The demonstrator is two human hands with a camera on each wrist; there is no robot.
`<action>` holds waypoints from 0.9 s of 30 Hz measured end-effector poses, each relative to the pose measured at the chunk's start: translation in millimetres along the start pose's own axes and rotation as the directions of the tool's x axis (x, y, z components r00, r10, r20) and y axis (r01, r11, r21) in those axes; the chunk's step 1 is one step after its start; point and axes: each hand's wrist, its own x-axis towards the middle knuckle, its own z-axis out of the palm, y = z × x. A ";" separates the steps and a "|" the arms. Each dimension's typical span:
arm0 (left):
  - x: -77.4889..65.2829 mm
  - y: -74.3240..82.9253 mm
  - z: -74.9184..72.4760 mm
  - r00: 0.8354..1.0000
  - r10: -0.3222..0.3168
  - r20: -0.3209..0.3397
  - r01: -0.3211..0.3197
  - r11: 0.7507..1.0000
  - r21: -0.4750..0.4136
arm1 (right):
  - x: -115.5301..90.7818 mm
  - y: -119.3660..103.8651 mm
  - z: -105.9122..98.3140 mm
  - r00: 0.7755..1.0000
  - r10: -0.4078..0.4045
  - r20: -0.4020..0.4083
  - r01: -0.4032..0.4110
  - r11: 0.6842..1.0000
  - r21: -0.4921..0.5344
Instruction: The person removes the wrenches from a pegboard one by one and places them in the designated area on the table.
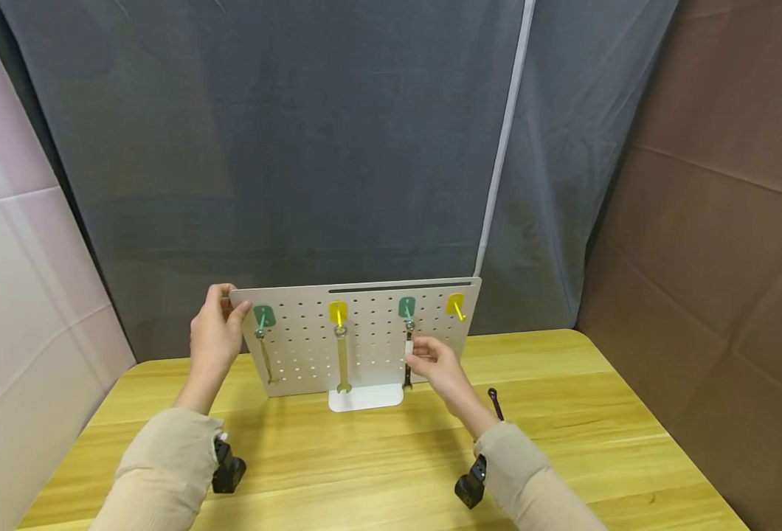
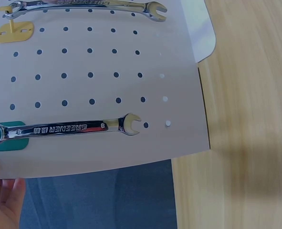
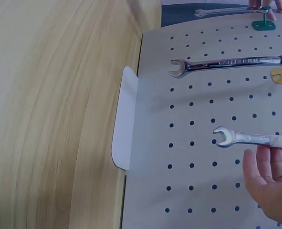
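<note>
My left hand (image 1: pixel 217 332) grips the upper left corner of a white pegboard (image 1: pixel 378 354), thumb in front and fingers behind. In my right hand (image 1: pixel 439 369) a combination wrench (image 3: pixel 248 138) is pinched by its handle, open end down. Its ring end meets the tip of the third hook (image 1: pixel 407 307), which is green; whether the ring is around it I cannot tell. One wrench (image 2: pixel 69 129) hangs by its ring on the green hook (image 1: pixel 264 316) near my left hand. A larger wrench (image 1: pixel 342 361) hangs from the yellow hook (image 1: pixel 338 313) beside it.
A bare yellow hook (image 1: pixel 455 304) sits at the board's right end. Another wrench (image 1: pixel 495 403), dark in colour, lies on the wooden table (image 1: pixel 338 472) beyond my right wrist, partly hidden. The board stands on a white foot (image 1: pixel 366 398). A grey curtain (image 1: pixel 364 147) hangs behind.
</note>
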 end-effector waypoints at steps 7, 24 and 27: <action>0.5 0.0 0.5 1.000 0.004 0.005 -0.004 1.000 -0.004 | -5.0 -1.6 -4.4 1.000 0.012 -0.016 -0.011 0.999 0.038; 1.0 -0.2 -4.7 1.000 0.009 0.003 -0.009 1.000 -0.010 | -19.0 -28.9 -15.5 0.991 0.067 0.113 -0.085 0.984 0.158; 1.2 -0.6 -5.5 1.000 -0.005 0.011 0.005 1.000 -0.009 | -18.5 -31.6 -16.6 0.989 0.079 0.127 -0.100 0.980 0.170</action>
